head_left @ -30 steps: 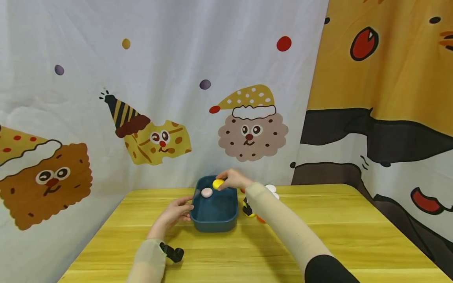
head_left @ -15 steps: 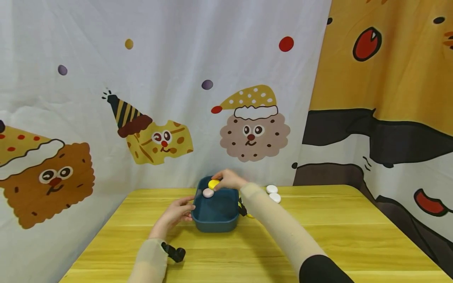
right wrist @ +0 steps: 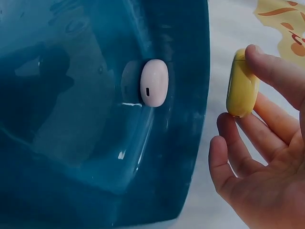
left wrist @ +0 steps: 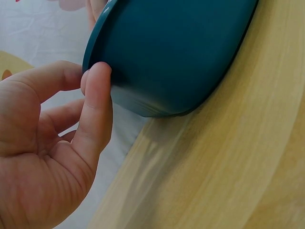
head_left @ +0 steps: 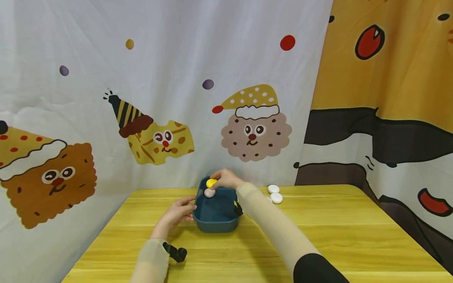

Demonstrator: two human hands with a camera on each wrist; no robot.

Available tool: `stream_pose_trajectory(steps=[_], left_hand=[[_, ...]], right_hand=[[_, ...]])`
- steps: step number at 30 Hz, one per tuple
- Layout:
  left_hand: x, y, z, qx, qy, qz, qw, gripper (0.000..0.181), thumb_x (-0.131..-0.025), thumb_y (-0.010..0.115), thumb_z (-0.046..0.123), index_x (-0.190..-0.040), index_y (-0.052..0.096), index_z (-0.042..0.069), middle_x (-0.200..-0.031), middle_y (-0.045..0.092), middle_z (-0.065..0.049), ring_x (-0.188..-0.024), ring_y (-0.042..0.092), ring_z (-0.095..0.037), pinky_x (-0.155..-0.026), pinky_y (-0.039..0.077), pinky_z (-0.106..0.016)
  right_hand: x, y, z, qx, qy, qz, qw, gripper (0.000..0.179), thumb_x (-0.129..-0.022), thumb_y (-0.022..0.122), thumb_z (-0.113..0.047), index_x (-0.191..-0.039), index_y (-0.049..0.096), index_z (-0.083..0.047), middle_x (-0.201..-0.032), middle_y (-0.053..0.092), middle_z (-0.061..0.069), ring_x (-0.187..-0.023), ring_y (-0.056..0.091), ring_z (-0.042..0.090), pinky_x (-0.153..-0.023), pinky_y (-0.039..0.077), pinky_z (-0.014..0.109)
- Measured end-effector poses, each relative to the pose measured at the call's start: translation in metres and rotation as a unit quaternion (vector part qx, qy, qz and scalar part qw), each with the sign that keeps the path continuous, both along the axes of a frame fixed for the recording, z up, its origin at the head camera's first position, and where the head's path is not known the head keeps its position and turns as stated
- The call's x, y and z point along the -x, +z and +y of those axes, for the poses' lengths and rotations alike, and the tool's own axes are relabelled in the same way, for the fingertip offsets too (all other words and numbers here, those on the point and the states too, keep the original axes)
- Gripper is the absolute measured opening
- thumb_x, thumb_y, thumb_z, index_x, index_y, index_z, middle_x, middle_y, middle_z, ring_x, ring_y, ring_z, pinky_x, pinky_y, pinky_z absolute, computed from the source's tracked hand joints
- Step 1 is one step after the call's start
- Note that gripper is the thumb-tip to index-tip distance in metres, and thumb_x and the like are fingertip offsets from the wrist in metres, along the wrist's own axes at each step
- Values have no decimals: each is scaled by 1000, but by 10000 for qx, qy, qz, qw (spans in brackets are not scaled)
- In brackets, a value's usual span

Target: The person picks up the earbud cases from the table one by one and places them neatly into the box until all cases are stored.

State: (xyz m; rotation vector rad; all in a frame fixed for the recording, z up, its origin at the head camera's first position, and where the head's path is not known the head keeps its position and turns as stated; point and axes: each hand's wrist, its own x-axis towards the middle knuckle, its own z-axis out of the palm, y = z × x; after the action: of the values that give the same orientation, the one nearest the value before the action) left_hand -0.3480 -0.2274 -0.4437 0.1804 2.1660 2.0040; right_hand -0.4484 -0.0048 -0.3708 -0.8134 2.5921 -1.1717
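Note:
With thumb and fingers my right hand [head_left: 228,179] pinches a yellow earbud case [head_left: 211,183] over the far end of a dark blue plastic bin [head_left: 216,226]. In the right wrist view the yellow case [right wrist: 241,88] stands on edge, a thin seam near its top. A pink earbud case [right wrist: 154,83] with a small black slot lies inside the bin, near the wall. At the bin's left side, my left hand [head_left: 176,214] pinches the rim; the left wrist view shows the thumb [left wrist: 97,90] against the outer wall and the index finger partly behind the rim.
White cases [head_left: 276,198] lie on the wooden table [head_left: 311,232] right of the bin, partly behind the right forearm. A printed cloth [head_left: 170,59] hangs just behind the table. Black wrist cameras [head_left: 177,252] sit on both forearms.
My right hand has carried the yellow earbud case slightly left, over the bin's far-left end. More of the white cases shows. The left hand stays at the rim.

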Motion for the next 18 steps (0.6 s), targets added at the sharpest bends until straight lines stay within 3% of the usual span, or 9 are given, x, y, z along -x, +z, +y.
stream_pose_trajectory(steps=[13,18], left_hand=[[0,3,0,19,129,-5,9999,54,-95,54,4,-146,37,-4,-104,53,-22,-61,56,-13,-62,56,-28],[0,2,-1,-9,70,-10,10000,55,-95,54,4,-147,36,-3,-99,53,-16,-61,55,-13,-62,56,-28]], right_hand=[[7,-8,-15,23,-241,51,9997,46,-81,78,-13,-124,65,-3,-123,63,12,-109,59,25,-89,51,32],[10,-18,-17,113,-443,67,9989,46,-81,78,-12,-124,65,-3,-123,63,12,-109,59,26,-88,51,33]])
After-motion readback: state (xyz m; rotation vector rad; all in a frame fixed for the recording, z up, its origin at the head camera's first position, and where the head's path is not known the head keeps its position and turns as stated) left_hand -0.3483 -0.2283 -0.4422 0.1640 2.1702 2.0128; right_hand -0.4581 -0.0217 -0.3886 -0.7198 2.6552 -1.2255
